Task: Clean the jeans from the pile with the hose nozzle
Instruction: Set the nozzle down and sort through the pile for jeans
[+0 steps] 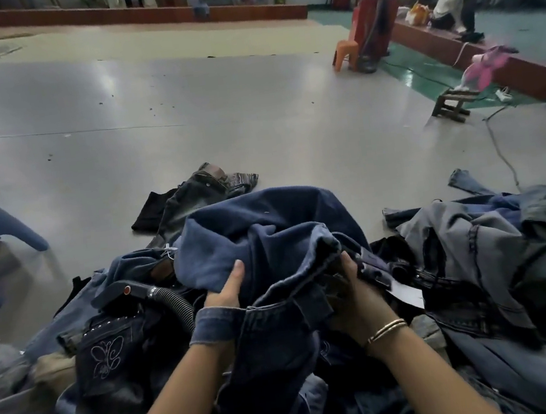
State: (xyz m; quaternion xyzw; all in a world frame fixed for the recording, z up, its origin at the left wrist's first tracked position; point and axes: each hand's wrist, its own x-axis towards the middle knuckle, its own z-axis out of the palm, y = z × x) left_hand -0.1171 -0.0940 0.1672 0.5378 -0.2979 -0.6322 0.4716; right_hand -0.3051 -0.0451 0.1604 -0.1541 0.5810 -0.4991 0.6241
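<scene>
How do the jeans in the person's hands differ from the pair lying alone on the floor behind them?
The held jeans are mid-blue; the floor pair looks darker, grey-black. The held jeans are bunched up, gripped by the left hand and right hand; the floor pair lies flat, untouched, apart from the pile. Both are denim.

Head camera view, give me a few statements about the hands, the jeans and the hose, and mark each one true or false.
1. Both hands grip the same dark blue jeans. True: the left hand and the right hand hold folds of them.
2. The right hand is holding the hose nozzle. False: the hose nozzle lies on the pile, left of the left hand, untouched.
3. A ribbed black hose runs from the nozzle. True.
4. The jeans with a butterfly design lie on the right of the pile. False: they lie on the left.
5. The right wrist wears bracelets. True.
</scene>
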